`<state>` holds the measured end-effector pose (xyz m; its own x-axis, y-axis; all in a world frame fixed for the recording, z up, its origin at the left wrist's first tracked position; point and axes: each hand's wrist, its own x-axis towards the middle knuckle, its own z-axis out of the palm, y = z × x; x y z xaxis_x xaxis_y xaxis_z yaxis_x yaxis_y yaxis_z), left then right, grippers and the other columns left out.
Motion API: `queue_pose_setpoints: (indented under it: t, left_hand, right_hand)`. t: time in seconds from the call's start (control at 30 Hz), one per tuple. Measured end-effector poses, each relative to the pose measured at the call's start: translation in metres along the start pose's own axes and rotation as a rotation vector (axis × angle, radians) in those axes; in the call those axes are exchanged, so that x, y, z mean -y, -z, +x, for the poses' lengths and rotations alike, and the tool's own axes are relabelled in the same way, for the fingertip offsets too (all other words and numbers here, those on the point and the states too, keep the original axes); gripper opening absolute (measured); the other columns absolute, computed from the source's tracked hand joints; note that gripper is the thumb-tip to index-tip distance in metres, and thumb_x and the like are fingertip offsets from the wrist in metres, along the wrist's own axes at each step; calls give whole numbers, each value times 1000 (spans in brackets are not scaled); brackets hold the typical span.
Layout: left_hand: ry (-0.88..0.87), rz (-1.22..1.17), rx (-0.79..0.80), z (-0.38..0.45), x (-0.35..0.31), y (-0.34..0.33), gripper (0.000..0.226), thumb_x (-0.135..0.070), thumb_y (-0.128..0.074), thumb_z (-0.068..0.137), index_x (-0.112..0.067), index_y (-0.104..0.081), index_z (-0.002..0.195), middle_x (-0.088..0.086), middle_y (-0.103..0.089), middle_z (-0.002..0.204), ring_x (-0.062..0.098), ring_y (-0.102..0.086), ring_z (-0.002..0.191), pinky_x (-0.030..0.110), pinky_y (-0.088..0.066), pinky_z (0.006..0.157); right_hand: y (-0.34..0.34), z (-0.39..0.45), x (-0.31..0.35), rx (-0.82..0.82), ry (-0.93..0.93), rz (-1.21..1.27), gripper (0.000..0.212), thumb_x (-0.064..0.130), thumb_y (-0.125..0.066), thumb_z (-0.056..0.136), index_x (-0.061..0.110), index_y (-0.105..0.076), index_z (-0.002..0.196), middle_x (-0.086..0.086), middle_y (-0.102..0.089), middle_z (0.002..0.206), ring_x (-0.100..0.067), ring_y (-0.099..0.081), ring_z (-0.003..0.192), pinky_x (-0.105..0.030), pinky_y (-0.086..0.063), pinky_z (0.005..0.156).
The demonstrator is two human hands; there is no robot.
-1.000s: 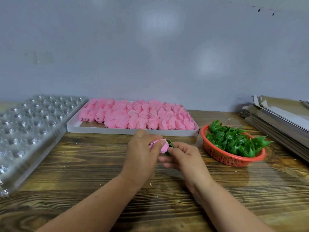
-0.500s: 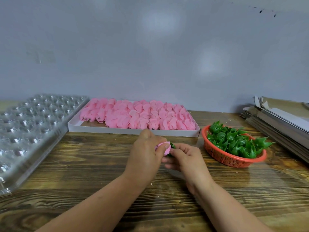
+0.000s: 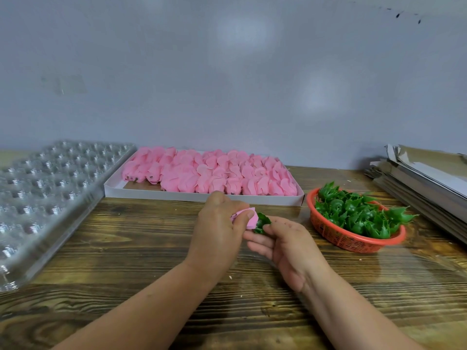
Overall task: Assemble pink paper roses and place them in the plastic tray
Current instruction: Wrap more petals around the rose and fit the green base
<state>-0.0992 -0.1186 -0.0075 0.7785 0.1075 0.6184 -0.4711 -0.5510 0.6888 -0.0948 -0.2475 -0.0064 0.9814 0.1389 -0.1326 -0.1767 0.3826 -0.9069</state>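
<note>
You are joining 1 rose: your left hand (image 3: 219, 228) curls around the pink bloom (image 3: 246, 218) while your right hand (image 3: 285, 242) pinches the green calyx (image 3: 261, 223) against it, just above the table (image 3: 126, 248). Next, I judge, seat them firmly, then carry the rose left to the 1 clear plastic tray (image 3: 50, 188), whose visible cups look unfilled. Behind sit 1 white box (image 3: 202, 197) of too many petals to count, and 1 red basket (image 3: 353, 241).

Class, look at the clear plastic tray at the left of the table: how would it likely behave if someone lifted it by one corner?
The plastic tray looks thin and see-through, so probably light. It is wide with many moulded cups, so it would likely flex or sag from one corner. Its glossy surface may be slippery.
</note>
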Motion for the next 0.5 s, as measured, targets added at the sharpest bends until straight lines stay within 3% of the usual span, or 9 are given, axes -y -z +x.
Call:
queue_pose_setpoints:
  t: [0.33,0.43,0.5]
  left_hand:
    - [66,-46,-6,3,2,1,15,-12,-68,88,-11,-76,101,-11,-52,87,-1,-54,81,2,-39,76]
    - [158,-156,46,4,5,2,14,-14,-67,89,-14,-75,99,-7,-54,91,12,-61,87,34,-55,84]
    - [209,-218,67,5,4,4,12,-14,-67,89,-21,-74,95,-5,-55,92,19,-63,90,42,-58,80]
  right_hand:
    - [4,3,2,67,-41,31,35,-7,-32,90,-3,-66,89,-18,-73,94,-25,-73,77,-26,-59,58]
    - [3,2,3,42,-46,33,35,-5,-34,90,0,-65,75,-22,-72,90,-27,-73,74,-27,-58,56]
    - [3,2,3,16,-47,31,36,-4,-36,90,3,-62,66,-25,-71,89,-28,-72,74,-28,-58,55]
